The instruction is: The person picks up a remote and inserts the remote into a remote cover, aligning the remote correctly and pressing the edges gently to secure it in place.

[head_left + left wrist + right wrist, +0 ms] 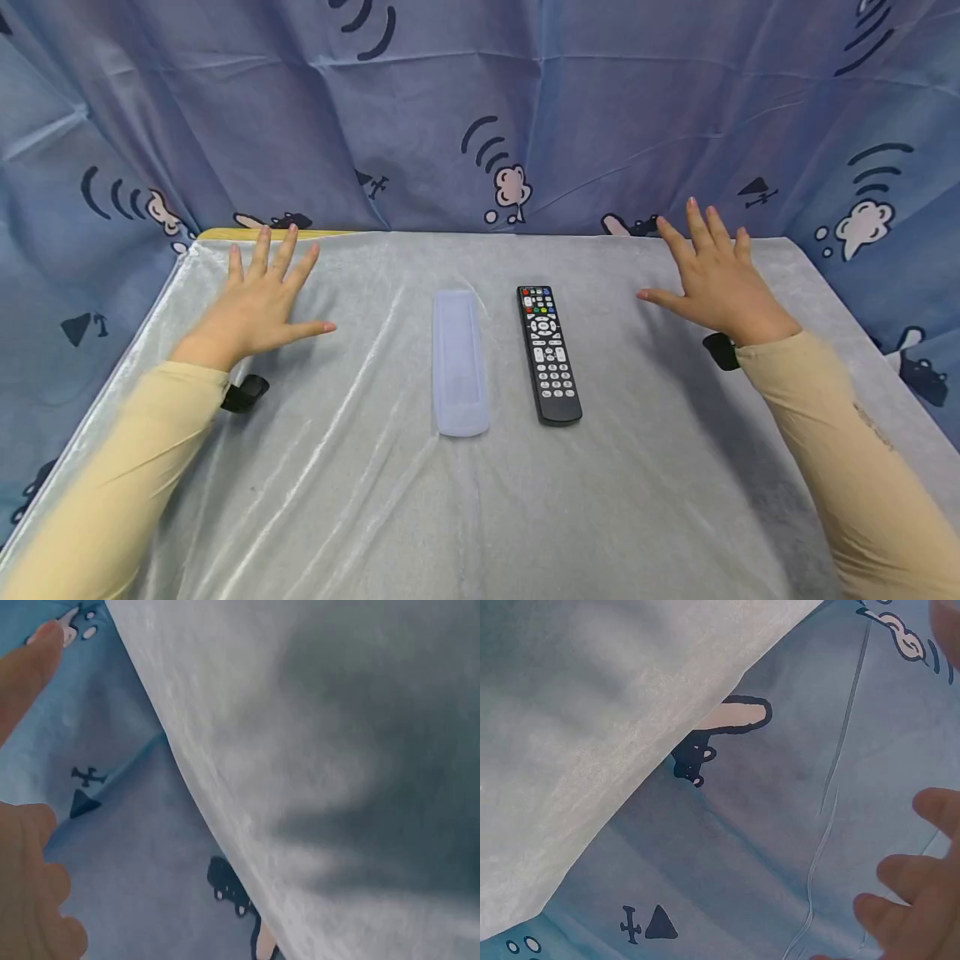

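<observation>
Near the middle of the table lies a black remote control (550, 354), buttons up, with its top end pointing away. Just left of it, a translucent, pale bluish remote cover (460, 362) lies flat, apart from the remote. My left hand (262, 304) is spread above the table's left side, holding nothing. On the other side my right hand (716, 279) is likewise spread over the far right part, fingers straight, touching no object. Both wrist views show only part of each hand, with fingers (34, 671) and fingertips (889, 911) at the frame edges.
A silvery-grey cloth (360, 500) with creases covers the table. Blue patterned curtain (420, 125) hangs behind and at both sides. A yellow strip (217, 234) shows at the far left edge. Dark straps (245, 393) sit at both wrists.
</observation>
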Tool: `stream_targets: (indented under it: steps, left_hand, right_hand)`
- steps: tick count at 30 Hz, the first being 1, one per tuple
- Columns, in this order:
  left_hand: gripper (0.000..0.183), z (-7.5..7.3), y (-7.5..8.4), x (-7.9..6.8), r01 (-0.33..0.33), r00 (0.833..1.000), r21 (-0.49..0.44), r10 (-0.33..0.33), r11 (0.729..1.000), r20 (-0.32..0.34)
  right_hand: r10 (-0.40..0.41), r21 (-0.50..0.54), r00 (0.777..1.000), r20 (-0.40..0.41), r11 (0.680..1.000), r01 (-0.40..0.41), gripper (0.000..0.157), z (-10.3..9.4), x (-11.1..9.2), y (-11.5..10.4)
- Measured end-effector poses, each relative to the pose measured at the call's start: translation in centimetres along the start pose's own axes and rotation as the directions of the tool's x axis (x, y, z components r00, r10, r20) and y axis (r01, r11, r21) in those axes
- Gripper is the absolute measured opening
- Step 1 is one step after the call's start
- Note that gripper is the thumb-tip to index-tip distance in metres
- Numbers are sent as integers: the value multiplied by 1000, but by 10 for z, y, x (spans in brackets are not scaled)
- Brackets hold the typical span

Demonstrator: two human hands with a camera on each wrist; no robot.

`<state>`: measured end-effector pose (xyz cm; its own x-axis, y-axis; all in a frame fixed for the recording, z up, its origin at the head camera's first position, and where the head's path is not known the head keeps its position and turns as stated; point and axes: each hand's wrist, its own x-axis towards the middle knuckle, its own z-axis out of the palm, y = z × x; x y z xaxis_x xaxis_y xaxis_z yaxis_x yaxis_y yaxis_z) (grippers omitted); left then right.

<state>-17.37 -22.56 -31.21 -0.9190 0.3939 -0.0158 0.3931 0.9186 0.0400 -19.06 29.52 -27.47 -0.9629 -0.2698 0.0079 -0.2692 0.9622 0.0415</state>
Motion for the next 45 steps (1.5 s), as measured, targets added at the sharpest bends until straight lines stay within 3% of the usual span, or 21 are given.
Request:
stream_targets:
  steps: [7,12,16,18,21,25,28,32,38,41,42,45]
  left_hand:
    - [93,5,23,5,-42,999,-183,36,982,-33]
    - [81,12,49,10,-111,988,-271,76,956,-136]
    - [68,16,70,13,-163,974,-361,92,918,-205]
    - [60,19,79,15,-193,968,-421,100,886,-231]
    - [47,23,90,17,-210,966,-538,88,816,-243]
    - [35,27,104,20,-196,976,-692,73,695,-204]
    - [32,30,114,22,-176,984,-763,92,623,-152]
    - [30,31,129,27,-165,985,-804,134,571,-107]
    - [25,29,164,38,-179,978,-839,189,514,-93]
    - [25,29,183,43,-159,974,-850,219,502,-53]
    - [25,30,189,45,-146,973,-848,229,509,-29]
    - [22,32,201,50,-75,971,-820,228,567,69]
  right_hand:
    - [-25,130,998,-66,991,33,83,1,-11,-11]
    - [-29,214,994,-105,975,51,71,4,-23,-27]
    - [-33,307,989,-146,949,77,61,7,-34,-37]
    - [-32,364,988,-154,928,86,55,8,-41,-42]
    - [-31,441,986,-161,892,100,47,13,-49,-49]
    - [-33,507,986,-163,855,113,39,20,-54,-57]
    - [-21,554,989,-146,827,100,37,25,-55,-65]
    - [-3,602,991,-132,794,83,32,32,-54,-74]
    - [24,666,995,-92,745,43,26,46,-52,-81]
    - [22,698,998,-67,716,31,24,52,-51,-83]
    - [22,707,998,-58,707,25,24,54,-50,-83]
    - [12,736,999,-31,677,15,24,59,-47,-84]
